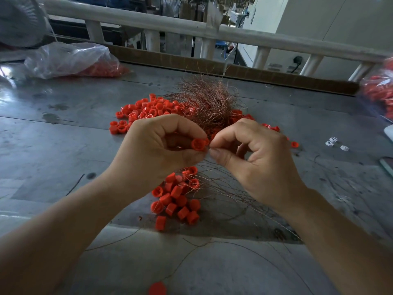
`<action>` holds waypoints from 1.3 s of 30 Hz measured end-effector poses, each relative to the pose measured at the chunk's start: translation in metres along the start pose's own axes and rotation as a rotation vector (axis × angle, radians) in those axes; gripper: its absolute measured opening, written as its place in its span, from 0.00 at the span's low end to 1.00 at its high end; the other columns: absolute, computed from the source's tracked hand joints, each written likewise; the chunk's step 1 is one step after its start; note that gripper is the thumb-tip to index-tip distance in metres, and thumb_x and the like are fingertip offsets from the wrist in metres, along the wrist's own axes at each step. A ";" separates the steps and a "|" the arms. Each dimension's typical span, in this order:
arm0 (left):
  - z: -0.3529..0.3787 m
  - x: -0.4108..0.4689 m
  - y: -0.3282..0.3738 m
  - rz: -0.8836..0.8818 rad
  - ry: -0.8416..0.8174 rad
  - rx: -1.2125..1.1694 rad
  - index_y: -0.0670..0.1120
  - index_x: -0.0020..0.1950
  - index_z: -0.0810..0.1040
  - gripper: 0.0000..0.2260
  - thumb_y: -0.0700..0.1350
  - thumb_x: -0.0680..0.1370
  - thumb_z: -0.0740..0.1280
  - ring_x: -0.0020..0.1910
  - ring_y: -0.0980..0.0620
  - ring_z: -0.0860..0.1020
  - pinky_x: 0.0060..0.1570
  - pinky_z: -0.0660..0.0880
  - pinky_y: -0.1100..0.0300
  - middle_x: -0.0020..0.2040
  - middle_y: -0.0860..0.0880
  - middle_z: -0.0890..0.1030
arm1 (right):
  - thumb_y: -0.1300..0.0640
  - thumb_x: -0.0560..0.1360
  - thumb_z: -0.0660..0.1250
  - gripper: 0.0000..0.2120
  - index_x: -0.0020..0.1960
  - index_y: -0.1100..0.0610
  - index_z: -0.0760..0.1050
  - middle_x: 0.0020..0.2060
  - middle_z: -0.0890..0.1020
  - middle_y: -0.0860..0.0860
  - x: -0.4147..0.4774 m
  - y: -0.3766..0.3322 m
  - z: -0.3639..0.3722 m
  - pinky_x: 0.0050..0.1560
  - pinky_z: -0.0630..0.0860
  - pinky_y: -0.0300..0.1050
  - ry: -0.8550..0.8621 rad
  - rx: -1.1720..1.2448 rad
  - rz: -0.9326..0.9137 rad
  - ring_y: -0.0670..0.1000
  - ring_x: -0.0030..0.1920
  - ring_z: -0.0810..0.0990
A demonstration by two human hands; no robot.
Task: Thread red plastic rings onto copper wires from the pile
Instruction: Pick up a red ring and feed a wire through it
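Red ring (198, 144) pinched between both hands (204, 150).

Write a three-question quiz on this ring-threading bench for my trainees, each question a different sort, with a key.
1. True or false: the left hand pinches a red ring.
2. Where is the tangled copper wire bundle? A) on the table beyond the hands; B) inside the plastic bag; C) in the left hand.
3. Fill in: the small loose pieces lying right of the right hand are ___ in colour.
Key: 1 true; 2 A; 3 white.
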State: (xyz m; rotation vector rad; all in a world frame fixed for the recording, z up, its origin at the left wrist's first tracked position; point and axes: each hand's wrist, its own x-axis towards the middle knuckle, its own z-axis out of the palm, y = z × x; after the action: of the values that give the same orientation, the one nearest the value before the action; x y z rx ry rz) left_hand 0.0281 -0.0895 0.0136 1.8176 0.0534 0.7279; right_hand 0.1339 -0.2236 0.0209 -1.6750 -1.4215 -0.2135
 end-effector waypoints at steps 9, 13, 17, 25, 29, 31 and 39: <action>0.001 0.000 0.002 -0.008 -0.036 -0.051 0.49 0.41 0.80 0.12 0.43 0.59 0.71 0.38 0.59 0.82 0.39 0.77 0.69 0.38 0.57 0.84 | 0.63 0.68 0.70 0.00 0.39 0.60 0.80 0.34 0.76 0.48 0.001 0.001 -0.002 0.38 0.65 0.26 -0.034 -0.064 -0.023 0.39 0.36 0.72; 0.001 0.000 0.001 -0.026 -0.065 -0.138 0.49 0.43 0.83 0.13 0.41 0.60 0.74 0.40 0.58 0.82 0.40 0.77 0.69 0.39 0.55 0.84 | 0.63 0.68 0.71 0.01 0.39 0.60 0.79 0.34 0.75 0.47 0.001 0.001 -0.004 0.37 0.66 0.26 -0.021 -0.084 -0.022 0.40 0.34 0.72; -0.002 0.000 -0.001 -0.088 -0.122 -0.266 0.48 0.50 0.81 0.15 0.36 0.65 0.68 0.44 0.54 0.83 0.44 0.77 0.66 0.43 0.51 0.85 | 0.62 0.68 0.70 0.00 0.38 0.59 0.79 0.33 0.73 0.43 0.002 0.002 -0.007 0.36 0.66 0.27 0.004 -0.072 0.014 0.39 0.33 0.72; -0.003 0.000 0.003 -0.102 -0.124 -0.281 0.49 0.50 0.80 0.15 0.35 0.66 0.69 0.44 0.54 0.83 0.44 0.77 0.67 0.43 0.51 0.85 | 0.61 0.67 0.70 0.00 0.39 0.58 0.79 0.33 0.73 0.42 0.003 0.001 -0.007 0.36 0.66 0.27 -0.002 -0.071 0.033 0.40 0.35 0.72; -0.003 0.000 0.004 -0.109 -0.122 -0.289 0.49 0.49 0.80 0.16 0.36 0.64 0.69 0.43 0.54 0.83 0.43 0.77 0.67 0.42 0.51 0.85 | 0.61 0.68 0.70 0.01 0.39 0.58 0.79 0.34 0.74 0.42 0.003 0.001 -0.007 0.36 0.67 0.27 -0.009 -0.077 0.037 0.40 0.34 0.72; -0.003 0.000 0.004 -0.108 -0.109 -0.274 0.49 0.49 0.81 0.16 0.37 0.64 0.67 0.43 0.53 0.83 0.43 0.77 0.67 0.42 0.51 0.85 | 0.61 0.68 0.70 0.01 0.39 0.58 0.79 0.34 0.74 0.42 0.003 0.000 -0.008 0.36 0.67 0.27 -0.013 -0.081 0.036 0.39 0.34 0.72; -0.005 0.000 0.002 -0.120 -0.121 -0.296 0.48 0.49 0.82 0.14 0.38 0.65 0.69 0.46 0.50 0.83 0.44 0.78 0.64 0.44 0.49 0.85 | 0.64 0.68 0.68 0.07 0.41 0.54 0.80 0.35 0.79 0.48 0.003 -0.003 -0.010 0.35 0.71 0.32 -0.028 -0.007 0.055 0.46 0.37 0.77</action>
State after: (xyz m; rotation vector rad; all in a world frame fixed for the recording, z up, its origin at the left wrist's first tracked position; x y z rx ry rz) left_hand 0.0250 -0.0855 0.0161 1.5573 -0.0237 0.5107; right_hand 0.1365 -0.2286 0.0297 -1.7261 -1.3951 -0.1647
